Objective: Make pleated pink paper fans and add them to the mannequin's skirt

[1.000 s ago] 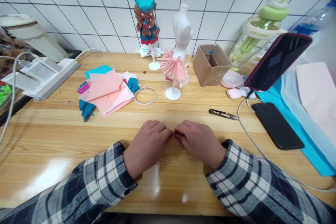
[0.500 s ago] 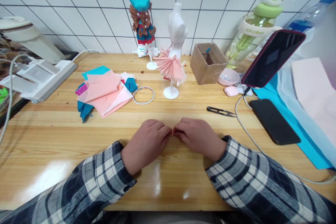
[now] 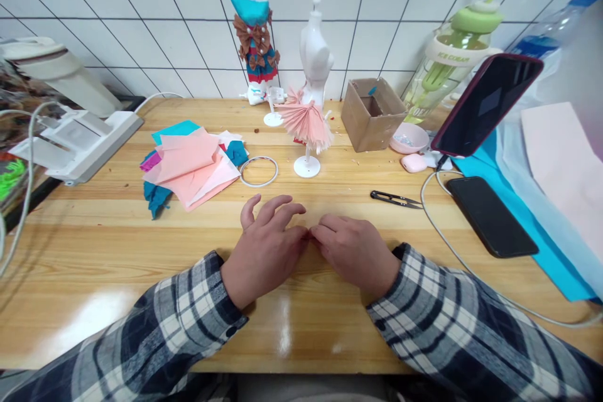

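Note:
Over the near middle of the wooden table, my left hand (image 3: 268, 251) and my right hand (image 3: 355, 251) meet at the fingertips. My left hand pinches with its index finger and thumb, while its other fingers are raised and spread. The fingers of my right hand are curled together in a pinch. Whatever lies between the fingertips is too small and hidden to make out. Behind my hands stands a white dress-form mannequin (image 3: 315, 53) on a round base, wearing a pleated pink paper skirt (image 3: 308, 122).
Crepe paper pieces (image 3: 188, 160) and a white ring (image 3: 259, 171) lie to the left. Another dressed mannequin (image 3: 254, 31) stands behind. Rightward are a cardboard box (image 3: 372, 116), pink bowl (image 3: 409, 138), thread snips (image 3: 394, 199), a propped phone (image 3: 490, 103), a flat phone (image 3: 492, 217) and a cable.
The outer fingers of my left hand have lifted and spread from their curled pose. My right hand stays pinched at nearly the same place. The camera view has shifted slightly.

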Demonstrator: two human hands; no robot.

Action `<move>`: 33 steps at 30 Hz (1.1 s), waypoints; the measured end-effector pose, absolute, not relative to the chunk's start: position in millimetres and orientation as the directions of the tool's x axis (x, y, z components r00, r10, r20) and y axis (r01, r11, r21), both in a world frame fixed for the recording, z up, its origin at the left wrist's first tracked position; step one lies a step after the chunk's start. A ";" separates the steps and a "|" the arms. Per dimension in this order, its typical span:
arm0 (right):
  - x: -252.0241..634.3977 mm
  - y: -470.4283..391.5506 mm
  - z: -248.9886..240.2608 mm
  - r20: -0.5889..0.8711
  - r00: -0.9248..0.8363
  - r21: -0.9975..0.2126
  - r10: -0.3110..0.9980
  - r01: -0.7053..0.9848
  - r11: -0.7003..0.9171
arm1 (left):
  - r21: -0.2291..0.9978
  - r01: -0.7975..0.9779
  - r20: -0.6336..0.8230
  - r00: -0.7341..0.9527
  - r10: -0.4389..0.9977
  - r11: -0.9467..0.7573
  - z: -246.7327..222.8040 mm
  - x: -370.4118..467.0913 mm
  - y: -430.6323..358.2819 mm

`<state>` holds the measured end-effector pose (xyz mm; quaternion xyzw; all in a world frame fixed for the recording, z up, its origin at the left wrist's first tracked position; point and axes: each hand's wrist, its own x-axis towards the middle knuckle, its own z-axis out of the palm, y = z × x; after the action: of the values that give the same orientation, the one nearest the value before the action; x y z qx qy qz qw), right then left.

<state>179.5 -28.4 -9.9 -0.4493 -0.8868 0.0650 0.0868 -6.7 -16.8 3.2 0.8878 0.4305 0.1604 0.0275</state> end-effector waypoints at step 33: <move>172.7 -18.7 -18.1 -0.002 -0.260 -0.839 0.965 0.526 0.140 | 0.340 0.705 0.292 0.550 0.782 -0.622 5.0 -13.8 -13.0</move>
<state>172.7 -18.7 -18.1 -0.5346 -0.6973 0.3795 0.2898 -13.8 -13.0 5.0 0.8756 0.4247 0.2111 0.0915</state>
